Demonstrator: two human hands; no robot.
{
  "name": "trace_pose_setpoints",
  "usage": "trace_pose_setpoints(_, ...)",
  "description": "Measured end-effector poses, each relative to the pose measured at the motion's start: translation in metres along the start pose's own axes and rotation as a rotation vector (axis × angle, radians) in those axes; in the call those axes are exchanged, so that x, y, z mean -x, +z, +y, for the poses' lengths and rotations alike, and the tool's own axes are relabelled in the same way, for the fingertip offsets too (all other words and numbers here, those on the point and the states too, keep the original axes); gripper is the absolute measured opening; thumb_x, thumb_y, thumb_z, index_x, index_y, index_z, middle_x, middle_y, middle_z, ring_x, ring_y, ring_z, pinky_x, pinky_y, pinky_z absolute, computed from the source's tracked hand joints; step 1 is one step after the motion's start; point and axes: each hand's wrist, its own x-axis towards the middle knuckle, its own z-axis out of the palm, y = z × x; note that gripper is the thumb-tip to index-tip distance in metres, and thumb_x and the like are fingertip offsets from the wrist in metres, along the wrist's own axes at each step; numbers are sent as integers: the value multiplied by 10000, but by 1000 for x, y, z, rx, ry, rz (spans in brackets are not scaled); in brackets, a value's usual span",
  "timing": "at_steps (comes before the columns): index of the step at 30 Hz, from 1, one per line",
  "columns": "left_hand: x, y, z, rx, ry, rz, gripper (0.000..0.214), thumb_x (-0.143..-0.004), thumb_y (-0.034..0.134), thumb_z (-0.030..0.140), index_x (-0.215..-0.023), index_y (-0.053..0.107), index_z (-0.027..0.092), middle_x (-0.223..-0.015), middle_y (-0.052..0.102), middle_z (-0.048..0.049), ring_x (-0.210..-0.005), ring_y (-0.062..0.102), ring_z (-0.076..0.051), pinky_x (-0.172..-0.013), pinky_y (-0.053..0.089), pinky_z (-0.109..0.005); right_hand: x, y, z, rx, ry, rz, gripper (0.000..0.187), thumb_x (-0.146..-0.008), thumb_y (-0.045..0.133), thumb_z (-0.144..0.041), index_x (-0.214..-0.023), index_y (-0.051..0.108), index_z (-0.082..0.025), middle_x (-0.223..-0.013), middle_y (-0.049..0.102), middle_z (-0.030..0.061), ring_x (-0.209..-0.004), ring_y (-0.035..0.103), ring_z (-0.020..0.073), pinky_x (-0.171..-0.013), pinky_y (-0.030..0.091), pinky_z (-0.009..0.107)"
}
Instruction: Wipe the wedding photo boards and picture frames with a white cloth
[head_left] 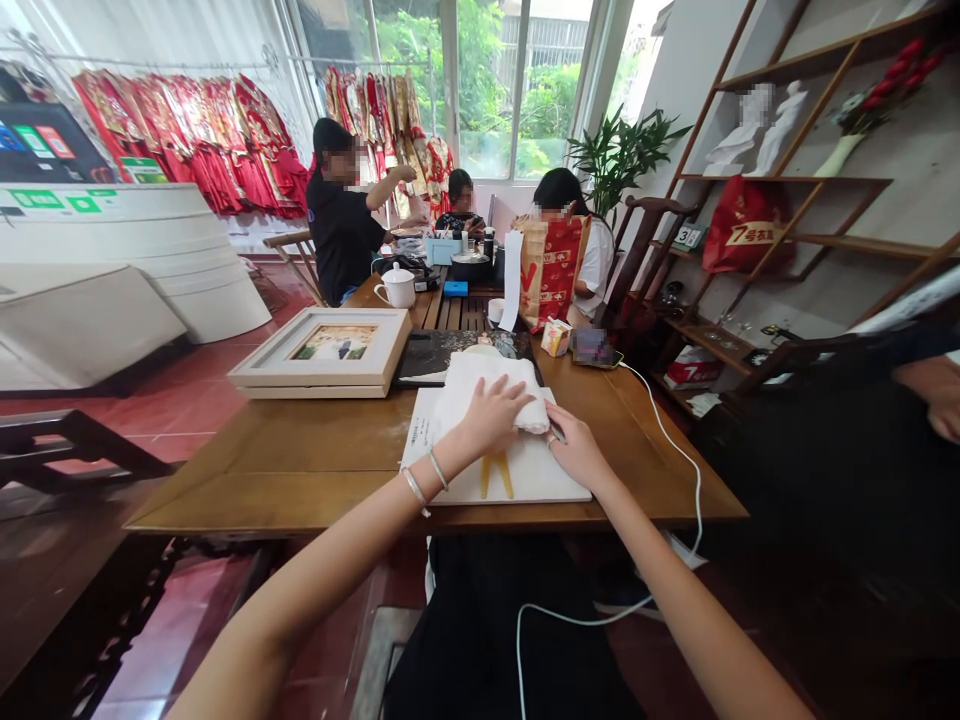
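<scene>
My left hand point(495, 412) lies flat with fingers spread on a folded white cloth point(480, 385). The cloth rests on a white board point(525, 475) at the near edge of the wooden table point(300, 460). A yellow mark shows on the board just below the cloth. My right hand point(574, 450) sits beside the cloth's right end, on the board, with its fingers curled; a small dark thing shows at its fingertips, too small to name. Bracelets circle my left wrist.
A stack of framed pictures point(326, 350) lies left of the cloth, a dark tray point(431, 355) behind it. A phone point(594, 347) with a white cable point(675, 450), a small carton point(556, 337), a teapot point(397, 287) and a paper bag point(553, 265) stand farther back. Three people sit at the far end; another person's hand point(934, 392) is at right.
</scene>
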Motion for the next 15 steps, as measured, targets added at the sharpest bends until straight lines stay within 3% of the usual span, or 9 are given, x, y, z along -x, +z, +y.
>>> trace_pose_setpoints(7,9,-9,-3,9,84,-60,597,-780,496,112,-1358,405,228,-1491,348,-33,-1373,262,-290,-1074,269,-551,0,0,2,23,-32,9,431,-764,461,-110,-1144,653,-179,-1265,611,100,-1202,546,249,-1054,397,423)
trace_pose_setpoints(12,41,-14,21,-72,77,34,463,-775,560,183,-1235,516,195,-1358,505,-101,-1276,398,-330,-1010,342,-534,0,1,5,42,-17,9,391,-798,474,-157,-1145,654,-180,-1279,599,112,-1221,531,253,-1076,374,450)
trace_pose_setpoints(15,69,-18,39,-66,68,15,467,-768,574,221,-1230,515,191,-1367,483,-118,-1280,381,-350,-992,352,-539,0,2,6,40,-7,11,353,-833,487,-213,-1143,655,-193,-1270,608,104,-1231,523,245,-1080,373,450)
